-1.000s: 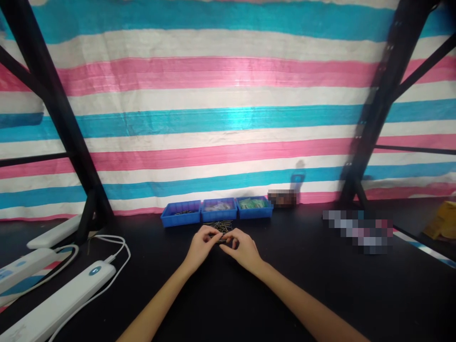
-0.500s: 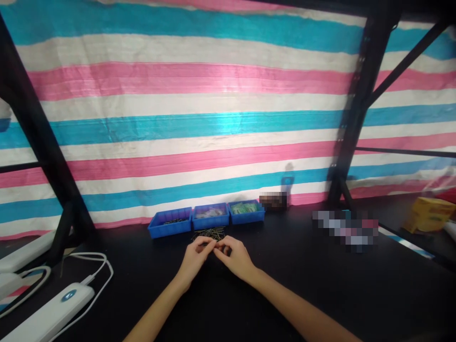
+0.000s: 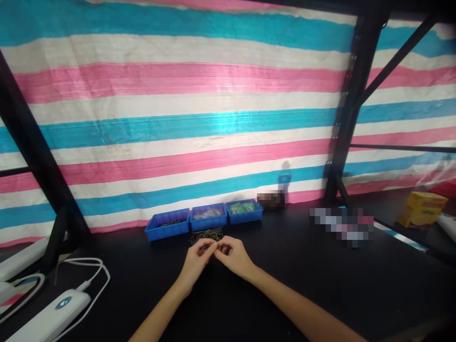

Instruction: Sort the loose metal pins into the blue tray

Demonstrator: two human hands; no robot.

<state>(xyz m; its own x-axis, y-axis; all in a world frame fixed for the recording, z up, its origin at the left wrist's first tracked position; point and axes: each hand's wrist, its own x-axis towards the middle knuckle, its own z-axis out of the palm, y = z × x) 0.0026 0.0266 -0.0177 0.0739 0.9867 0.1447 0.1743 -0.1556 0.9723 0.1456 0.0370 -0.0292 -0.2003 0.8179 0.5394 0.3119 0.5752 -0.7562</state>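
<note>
My left hand (image 3: 196, 259) and my right hand (image 3: 233, 256) meet at the fingertips over the black table (image 3: 221, 308). Both are closed in a pinch, and whatever lies between the fingers is too small or hidden to name. Just beyond them is a loose pile of thin, screw-like metal pieces (image 3: 210, 233), partly covered by my fingers. Behind the pile stand three blue trays in a row. The left tray (image 3: 167, 231) holds dark thin pieces, the middle tray (image 3: 209, 222) pale pieces, and the right tray (image 3: 245, 218) green-tinted ones.
A white power bank-like device (image 3: 50, 316) with a white cable (image 3: 107, 278) lies at the left. Black posts (image 3: 351, 104) rise on both sides before a striped sheet (image 3: 199, 123). A yellow box (image 3: 422, 209) stands at the far right; blurred items lie nearer.
The view has turned slightly, so the surroundings sit a little further left. My hands stay pinched together at nearly the same place, with little visible finger movement.
</note>
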